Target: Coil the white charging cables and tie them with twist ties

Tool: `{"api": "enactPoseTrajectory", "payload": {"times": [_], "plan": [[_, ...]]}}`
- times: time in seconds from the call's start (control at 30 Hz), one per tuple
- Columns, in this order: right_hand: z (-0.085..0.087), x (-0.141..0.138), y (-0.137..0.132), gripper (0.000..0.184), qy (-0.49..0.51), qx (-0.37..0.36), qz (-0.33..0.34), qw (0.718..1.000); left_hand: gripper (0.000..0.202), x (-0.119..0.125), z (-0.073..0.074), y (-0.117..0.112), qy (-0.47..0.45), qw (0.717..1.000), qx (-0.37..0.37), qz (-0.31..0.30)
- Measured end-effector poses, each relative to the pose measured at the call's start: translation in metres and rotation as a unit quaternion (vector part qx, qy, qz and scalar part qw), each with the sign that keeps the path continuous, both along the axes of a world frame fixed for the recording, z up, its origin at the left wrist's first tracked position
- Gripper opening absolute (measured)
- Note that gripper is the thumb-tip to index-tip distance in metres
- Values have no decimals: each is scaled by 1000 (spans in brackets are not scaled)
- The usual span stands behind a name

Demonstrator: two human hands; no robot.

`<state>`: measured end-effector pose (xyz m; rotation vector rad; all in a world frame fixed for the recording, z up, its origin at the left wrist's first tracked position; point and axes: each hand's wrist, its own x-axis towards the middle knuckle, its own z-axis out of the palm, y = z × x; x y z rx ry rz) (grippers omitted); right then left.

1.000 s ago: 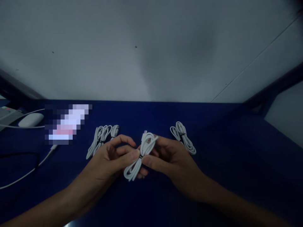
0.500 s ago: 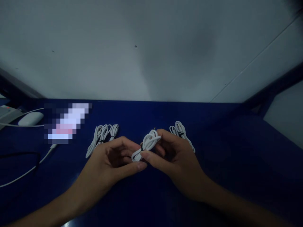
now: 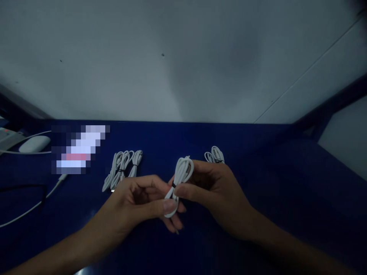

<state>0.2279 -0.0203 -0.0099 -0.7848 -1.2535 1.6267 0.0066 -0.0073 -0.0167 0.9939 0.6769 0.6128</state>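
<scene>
A coiled white cable [image 3: 181,173] with a dark tie round its middle is held upright above the blue table [image 3: 258,183]. My right hand [image 3: 212,191] pinches it at the tie between thumb and fingers. My left hand [image 3: 143,202] curls round the coil's lower loop, thumb pressed against it. On the table to the left lies a group of tied white cable bundles [image 3: 122,168]. Another white cable bundle [image 3: 215,154] lies behind my right hand, partly hidden by it.
A white mouse [image 3: 33,144] and a grey device sit at the far left, with white cords and a dark cord [image 3: 25,187] trailing across the table. A blurred-out patch lies near them. A pale wall rises behind the table.
The coil has been turned from slanting to upright and sits a little lower between the hands. My left fingers have closed further round its lower loop.
</scene>
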Motion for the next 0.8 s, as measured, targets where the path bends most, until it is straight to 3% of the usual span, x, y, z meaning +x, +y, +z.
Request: {"api": "enactPoseTrajectory", "payload": {"times": [0.17, 0.27, 0.47, 0.6, 0.7, 0.8], "plan": [[-3, 1, 3, 12, 28, -32, 5, 999, 10, 1, 5, -5, -46, 995, -81, -36], [-6, 1, 4, 16, 18, -30, 7, 999, 14, 0, 6, -5, -42, 993, -88, -60], [-4, 0, 3, 18, -24, -19, -8, 999, 13, 0, -2, -4, 29, 1000, 2, 7], [-4, -3, 1, 19, -62, -2, -57, 996, 34, -1, -3, -6, 47, 996, 42, 61], [-6, -6, -1, 26, -112, 13, -85, 990, 45, -1, 0, -8, 74, 988, 87, 102], [-9, -8, -2, 39, -167, 33, -111, 979, 39, -1, 2, -9, 123, 969, 179, 117]]}}
